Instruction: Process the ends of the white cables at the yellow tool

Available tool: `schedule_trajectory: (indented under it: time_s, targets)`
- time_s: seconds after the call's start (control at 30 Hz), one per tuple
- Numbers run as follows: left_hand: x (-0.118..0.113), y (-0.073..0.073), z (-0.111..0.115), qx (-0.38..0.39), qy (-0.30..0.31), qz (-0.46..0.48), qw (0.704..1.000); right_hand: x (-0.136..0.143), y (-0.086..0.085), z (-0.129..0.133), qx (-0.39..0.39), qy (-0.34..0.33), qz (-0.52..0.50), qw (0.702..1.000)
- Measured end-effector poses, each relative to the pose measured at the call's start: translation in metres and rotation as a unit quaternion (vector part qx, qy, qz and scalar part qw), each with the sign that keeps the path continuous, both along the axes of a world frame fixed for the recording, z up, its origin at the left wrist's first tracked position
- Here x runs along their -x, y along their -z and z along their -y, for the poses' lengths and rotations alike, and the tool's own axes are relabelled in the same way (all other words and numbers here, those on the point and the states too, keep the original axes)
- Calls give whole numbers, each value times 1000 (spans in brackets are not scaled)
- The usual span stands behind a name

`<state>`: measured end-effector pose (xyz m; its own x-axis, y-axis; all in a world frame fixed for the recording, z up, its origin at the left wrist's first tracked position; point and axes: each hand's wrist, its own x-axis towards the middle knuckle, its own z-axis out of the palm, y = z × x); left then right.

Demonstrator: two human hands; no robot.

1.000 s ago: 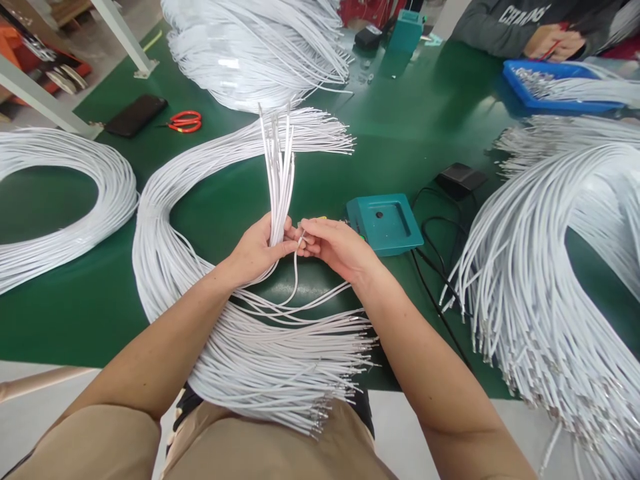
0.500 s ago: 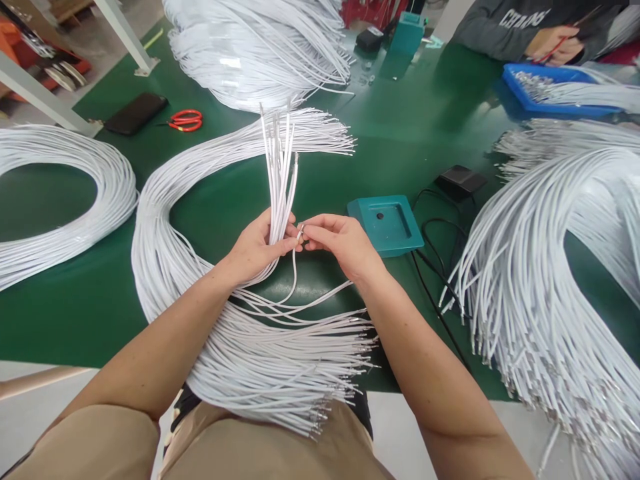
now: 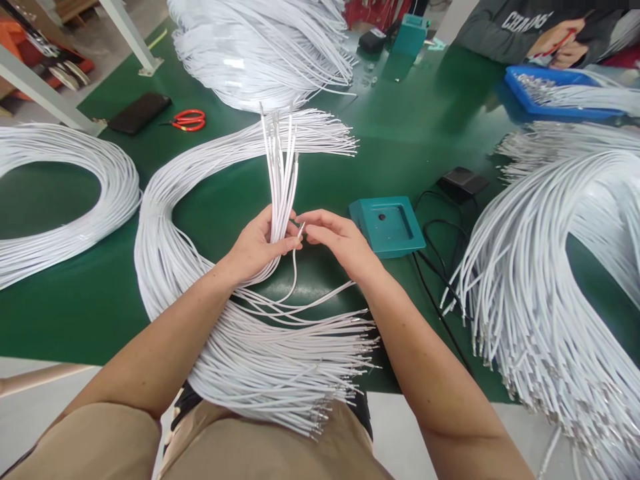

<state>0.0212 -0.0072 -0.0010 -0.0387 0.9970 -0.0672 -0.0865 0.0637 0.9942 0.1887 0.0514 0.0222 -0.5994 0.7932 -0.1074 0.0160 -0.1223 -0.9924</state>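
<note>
My left hand (image 3: 259, 241) is closed around a bunch of white wires (image 3: 281, 180) whose metal-tipped ends stand up above it. Between its thumb and fingers it also pinches a single white wire (image 3: 295, 263), the bare tip pointing up to the right. My right hand (image 3: 336, 235) is just beside that tip, thumb and index finger apart, with nothing visible between them. Below my forearms lies a thick curved bundle of white wires (image 3: 280, 360), its ends fanned toward the right.
A teal tray-like device (image 3: 367, 233) with black cables sits right of my hands. Red-handled scissors (image 3: 189, 120) and a dark flat case (image 3: 140, 113) lie back left. More wire bundles (image 3: 540, 267) flank both sides. Across the table, a person's hands (image 3: 560, 43) work above a blue tray (image 3: 590, 110).
My right thumb and index finger have parted from the tip of the single wire. My left hand keeps its hold, and the view has shifted slightly.
</note>
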Motion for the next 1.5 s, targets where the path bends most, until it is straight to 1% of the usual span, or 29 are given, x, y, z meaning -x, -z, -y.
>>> schedule_trajectory:
  time_s: [0.1,0.17,0.23,0.27,0.3,0.37,0.43,0.47,0.5,0.53,0.6,0.67,0.77,1.0,1.17,1.37,1.43,1.5]
  targets:
    - [0,0,1,-2,14,4,1000,1,3,0,-58,-16,6,998]
    - [0,0,2,3,28,7,1000,1,6,1,-109,3,45,993]
    - [0,0,2,17,39,14,999,2,8,4,-190,34,110,975]
    - [0,0,2,25,44,21,998,3,10,6,-245,47,146,957]
    - [0,0,2,33,47,30,998,3,11,7,-307,57,183,932]
    - [0,1,1,49,46,52,996,4,12,10,-437,55,252,862]
    - [0,4,0,68,37,66,995,3,13,10,-538,22,302,787]
    - [0,5,-1,77,28,68,994,2,13,8,-569,7,321,757]
    - [0,6,-2,82,18,66,994,0,13,6,-588,1,339,734]
    - [0,8,-3,85,6,62,994,-1,13,3,-596,5,360,718]
    - [0,10,-5,81,-17,52,995,-6,12,-3,-590,19,404,699]
    - [0,12,-7,77,-29,42,996,-10,11,-8,-571,13,443,691]
    - [0,14,-8,78,-31,27,996,-13,10,-13,-555,-12,464,690]
    - [-1,15,-10,84,-48,-14,995,-13,11,-16,-579,-39,469,666]
    - [0,18,-12,73,-57,-89,992,-13,13,-19,-581,-48,468,664]
    - [1,24,-15,67,-51,-133,987,-12,11,-18,-573,-60,478,664]
    - [1,24,-16,69,-46,-141,987,-13,10,-17,-572,-55,475,666]
    - [0,23,-15,68,-44,-147,986,-17,8,-17,-572,-13,473,670]
